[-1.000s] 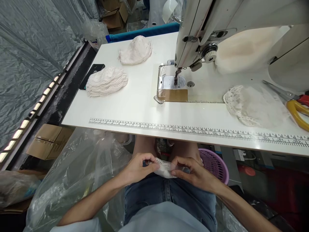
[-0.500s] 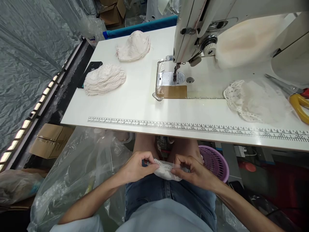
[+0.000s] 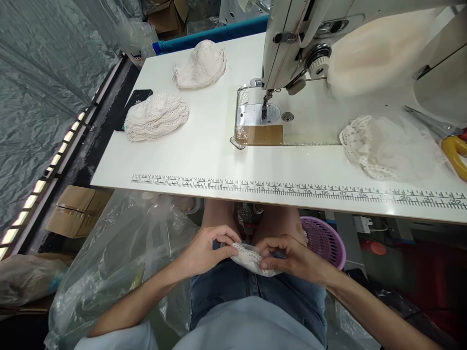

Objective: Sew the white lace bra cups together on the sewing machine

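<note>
A small piece of white lace-edged fabric (image 3: 251, 258) is stretched between my two hands above my lap, in front of the table edge. My left hand (image 3: 209, 250) pinches its left end between thumb and fingers. At the other end, my right hand (image 3: 282, 255) grips the cloth with thumb and fingertips. The lace border, dotted with small holes, runs along the upper side. Part of the fabric is hidden behind my fingers.
A sewing machine (image 3: 292, 53) stands on the white table (image 3: 197, 155). Stacked lace pieces (image 3: 156, 116) lie left, partly over a dark phone-like object; a pale cloth cup (image 3: 202, 65) lies behind. Lace-edged sheer fabric (image 3: 386, 148) and yellow-handled scissors (image 3: 454, 150) lie right. Below is a purple basket (image 3: 323, 240).
My left fingers have shifted slightly along the lace edge, and the fabric tilts a little lower on the right. The view has tipped slightly, moving the table up in the picture.
</note>
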`<state>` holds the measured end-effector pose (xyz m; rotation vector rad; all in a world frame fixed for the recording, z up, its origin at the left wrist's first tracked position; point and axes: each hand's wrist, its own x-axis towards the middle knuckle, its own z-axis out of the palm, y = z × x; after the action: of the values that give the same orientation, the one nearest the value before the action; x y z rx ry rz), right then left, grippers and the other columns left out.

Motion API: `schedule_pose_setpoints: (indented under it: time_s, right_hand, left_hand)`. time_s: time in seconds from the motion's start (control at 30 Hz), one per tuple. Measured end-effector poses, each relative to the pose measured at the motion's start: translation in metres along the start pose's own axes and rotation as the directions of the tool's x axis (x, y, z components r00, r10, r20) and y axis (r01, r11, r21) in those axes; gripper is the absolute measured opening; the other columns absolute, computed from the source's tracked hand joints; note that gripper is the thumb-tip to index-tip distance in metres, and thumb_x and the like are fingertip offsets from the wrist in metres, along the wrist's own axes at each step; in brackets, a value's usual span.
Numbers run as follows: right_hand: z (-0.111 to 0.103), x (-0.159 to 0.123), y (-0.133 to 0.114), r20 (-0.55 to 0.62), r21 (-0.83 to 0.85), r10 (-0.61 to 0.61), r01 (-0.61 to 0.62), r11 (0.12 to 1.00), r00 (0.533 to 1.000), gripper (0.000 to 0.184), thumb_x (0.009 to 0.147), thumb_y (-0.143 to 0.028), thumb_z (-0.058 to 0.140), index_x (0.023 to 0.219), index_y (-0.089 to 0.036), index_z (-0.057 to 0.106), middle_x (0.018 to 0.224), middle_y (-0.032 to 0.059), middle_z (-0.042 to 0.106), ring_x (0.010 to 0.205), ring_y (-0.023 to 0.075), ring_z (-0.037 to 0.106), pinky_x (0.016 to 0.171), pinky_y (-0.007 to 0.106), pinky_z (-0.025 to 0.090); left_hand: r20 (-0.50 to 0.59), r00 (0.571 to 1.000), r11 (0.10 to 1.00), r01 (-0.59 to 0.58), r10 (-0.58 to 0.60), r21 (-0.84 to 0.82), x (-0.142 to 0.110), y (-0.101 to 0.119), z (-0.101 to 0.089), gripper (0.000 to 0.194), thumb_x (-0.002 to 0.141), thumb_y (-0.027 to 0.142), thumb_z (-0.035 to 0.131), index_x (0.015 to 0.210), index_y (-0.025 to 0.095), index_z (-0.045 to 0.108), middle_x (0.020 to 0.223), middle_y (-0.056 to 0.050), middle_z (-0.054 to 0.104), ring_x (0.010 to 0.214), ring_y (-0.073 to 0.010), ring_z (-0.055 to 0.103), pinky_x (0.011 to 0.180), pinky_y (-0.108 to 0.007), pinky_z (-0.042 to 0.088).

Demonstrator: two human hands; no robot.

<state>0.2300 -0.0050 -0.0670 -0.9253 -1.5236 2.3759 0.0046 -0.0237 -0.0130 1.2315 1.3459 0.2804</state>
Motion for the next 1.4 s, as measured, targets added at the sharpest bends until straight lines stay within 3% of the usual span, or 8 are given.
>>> schedule_pose_setpoints:
  time_s: [0.23,0.47,0.67,0.83,1.0,1.13,1.27,1.4]
  right_hand:
    - [0.000,0.003,-0.001,0.009,0.093,0.054,-0.054,0.994,0.999,0.028,0.071,-0.042,0.071,0.076,-0.014,0.068,0.067,0.0003,0.061,0.062,0.0121,0.052,0.059,0.023,0.038]
    - [-0.002,0.001,0.003,0.080,0.075,0.002,-0.008,0.997,0.997,0.023,0.078,-0.040,0.064,0.079,-0.017,0.064,0.073,-0.0013,0.055,0.070,0.0129,0.049,0.063,0.022,0.036]
    - [-0.001,0.003,0.003,0.016,0.058,-0.003,0.002,0.998,1.000,0.027,0.081,-0.042,0.061,0.073,-0.015,0.061,0.069,-0.0012,0.050,0.066,0.0122,0.044,0.059,0.023,0.031]
    - [-0.002,0.005,0.005,-0.012,-0.015,-0.006,0.006,1.000,1.000,0.030,0.082,-0.044,0.058,0.071,-0.016,0.057,0.066,-0.0023,0.045,0.063,0.0117,0.038,0.057,0.024,0.027]
    - [-0.001,0.006,0.007,-0.023,-0.084,0.004,-0.006,0.996,1.000,0.031,0.082,-0.045,0.057,0.070,-0.016,0.055,0.066,-0.0026,0.043,0.063,0.0119,0.037,0.057,0.024,0.026]
    - [0.001,0.005,0.007,-0.019,-0.120,0.004,-0.006,0.993,1.000,0.032,0.082,-0.045,0.056,0.069,-0.017,0.054,0.066,-0.0023,0.044,0.063,0.0125,0.038,0.058,0.024,0.028]
    - [0.001,0.005,0.006,-0.018,-0.121,0.007,-0.009,0.993,1.000,0.033,0.081,-0.047,0.056,0.069,-0.017,0.054,0.066,-0.0018,0.045,0.064,0.0130,0.039,0.057,0.024,0.029]
    - [0.000,0.006,0.006,-0.034,-0.081,0.010,-0.013,0.997,0.999,0.033,0.080,-0.047,0.058,0.068,-0.016,0.055,0.065,-0.0016,0.045,0.063,0.0128,0.040,0.057,0.024,0.029]
  left_hand:
    - [0.044,0.999,0.998,-0.013,0.010,0.059,-0.001,0.002,-0.008,0.024,0.079,0.029,0.062,0.102,0.021,0.063,0.083,-0.001,0.071,0.078,-0.0151,0.062,0.071,-0.023,0.043]
    - [0.140,0.990,0.995,0.001,0.014,-0.101,0.006,-0.003,-0.004,0.028,0.078,0.026,0.062,0.105,0.017,0.063,0.084,-0.005,0.070,0.077,-0.0158,0.063,0.070,-0.023,0.046]
    - [0.144,0.989,0.997,-0.011,0.022,-0.077,0.005,0.005,-0.007,0.031,0.079,0.023,0.060,0.109,0.016,0.062,0.089,-0.007,0.070,0.081,-0.0162,0.062,0.073,-0.024,0.046]
    - [0.184,0.981,0.995,-0.041,0.056,-0.087,0.002,-0.001,-0.011,0.051,0.075,0.016,0.061,0.125,0.016,0.050,0.097,-0.007,0.067,0.089,-0.0157,0.059,0.082,-0.025,0.043]
    - [0.134,0.991,0.999,0.016,-0.010,-0.044,0.006,-0.016,-0.003,0.068,0.063,0.028,0.075,0.126,0.014,0.051,0.088,-0.004,0.062,0.084,-0.0161,0.056,0.078,-0.025,0.041]
    - [0.147,0.984,0.990,0.109,-0.096,-0.084,0.008,-0.021,0.005,0.060,0.056,0.040,0.079,0.109,0.016,0.063,0.082,-0.001,0.057,0.073,-0.0134,0.050,0.062,-0.020,0.037]
    - [0.166,0.983,0.967,0.119,-0.082,-0.226,0.007,-0.020,0.006,0.033,0.072,0.044,0.065,0.072,0.011,0.064,0.064,0.001,0.050,0.061,-0.0097,0.042,0.054,-0.020,0.030]
    - [0.114,0.992,0.960,0.075,-0.045,-0.270,0.006,-0.019,0.006,0.028,0.079,0.039,0.059,0.071,0.012,0.063,0.064,0.001,0.052,0.062,-0.0091,0.044,0.057,-0.019,0.032]
